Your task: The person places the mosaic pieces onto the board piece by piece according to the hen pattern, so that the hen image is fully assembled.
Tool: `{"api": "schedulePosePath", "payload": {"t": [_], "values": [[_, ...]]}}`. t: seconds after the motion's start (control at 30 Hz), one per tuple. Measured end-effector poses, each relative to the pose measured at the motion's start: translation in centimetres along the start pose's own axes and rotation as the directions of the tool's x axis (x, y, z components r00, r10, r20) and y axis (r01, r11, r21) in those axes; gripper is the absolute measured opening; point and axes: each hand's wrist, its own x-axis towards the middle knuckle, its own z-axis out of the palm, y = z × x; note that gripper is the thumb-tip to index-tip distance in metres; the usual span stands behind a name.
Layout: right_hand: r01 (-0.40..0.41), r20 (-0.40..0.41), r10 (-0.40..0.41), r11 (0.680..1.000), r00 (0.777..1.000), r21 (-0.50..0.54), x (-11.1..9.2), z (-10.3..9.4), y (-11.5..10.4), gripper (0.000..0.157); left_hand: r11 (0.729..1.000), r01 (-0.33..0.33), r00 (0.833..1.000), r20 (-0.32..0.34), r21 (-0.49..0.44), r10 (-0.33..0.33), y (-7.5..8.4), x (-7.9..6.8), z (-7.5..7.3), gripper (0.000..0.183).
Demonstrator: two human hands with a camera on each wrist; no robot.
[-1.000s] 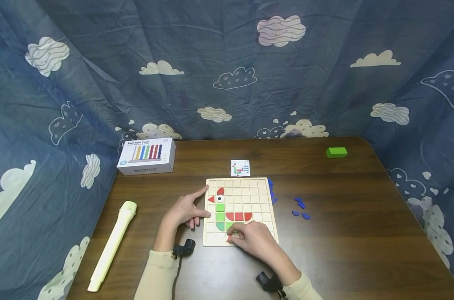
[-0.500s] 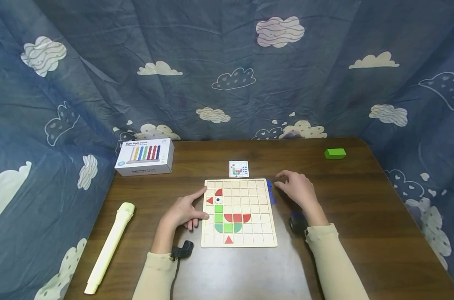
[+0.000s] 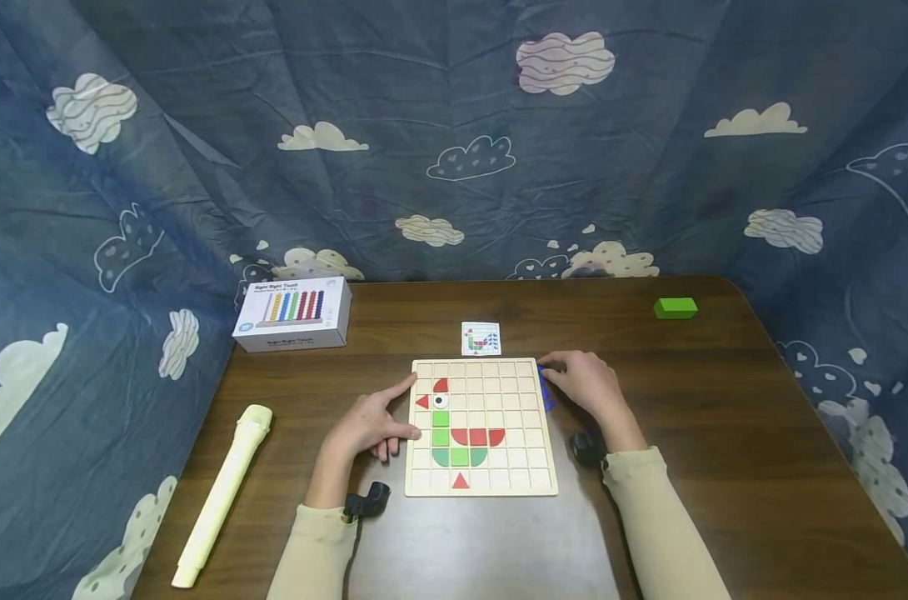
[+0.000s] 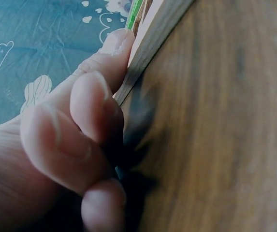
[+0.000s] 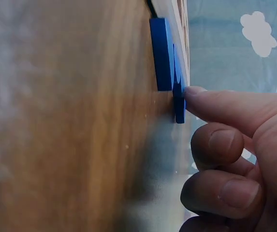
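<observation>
Plainly, left hand (image 3: 366, 427) touches board (image 3: 502, 408) (the gridded one).

From far off, I count one left hand (image 3: 366, 427), one right hand (image 3: 587, 385), one board (image 3: 519, 401), one card (image 3: 481, 339), one box (image 3: 292, 314), one green block (image 3: 675, 309), one pale stick (image 3: 222, 497), two red triangles (image 3: 460, 482), one red square (image 3: 478, 437), three curvy red bits (image 3: 460, 437), three light green squares (image 3: 441, 418), two dark green bits (image 3: 478, 457) and one eye (image 3: 441, 401). I see at least two blue bits (image 5: 162, 55), but can't count them all.
</observation>
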Motion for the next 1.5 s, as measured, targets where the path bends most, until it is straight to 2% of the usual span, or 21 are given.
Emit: {"api": "schedulePosePath", "payload": {"t": [0.17,0.43,0.63,0.77,1.0,1.1,1.27,1.5], "values": [[0.007,0.005,-0.007,1.000,1.000,-0.008,-0.1,0.1,0.1,0.035,1.000,0.004,1.000,-0.005,0.008,-0.004,0.0,0.0,-0.1,0.100],[0.017,-0.025,-0.018,1.000,1.000,-0.004,-0.2,0.3,1.1,0.024,1.000,0.002,1.000,-0.009,0.022,-0.002,0.0,0.0,0.0,0.100],[0.019,-0.065,-0.019,1.000,0.998,0.003,-0.8,0.0,2.5,0.030,1.000,0.009,1.000,-0.015,0.004,-0.009,0.2,-0.1,-0.1,0.100],[0.011,-0.079,-0.010,1.000,0.997,0.003,-0.8,-0.2,2.6,0.035,1.000,0.009,1.000,-0.016,0.002,-0.009,0.3,-0.2,-0.2,0.100],[0.034,-0.053,-0.036,0.999,0.998,-0.028,-0.8,0.1,2.6,0.021,1.000,0.001,1.000,-0.009,0.015,-0.001,0.0,0.0,0.0,0.100],[0.034,-0.039,-0.034,0.999,0.999,-0.018,-0.8,0.0,2.9,0.025,1.000,0.001,1.000,-0.007,0.015,-0.001,-0.1,-0.1,0.0,0.100],[0.010,-0.070,-0.010,1.000,0.998,-0.007,-0.9,-0.1,3.3,0.036,1.000,0.006,1.000,-0.006,-0.003,-0.006,-0.1,-0.2,0.0,0.100],[0.021,-0.086,-0.025,0.999,0.996,-0.050,-0.8,0.0,3.2,0.029,1.000,0.002,1.000,-0.004,0.003,-0.002,-0.1,-0.1,0.1,0.100]]}}
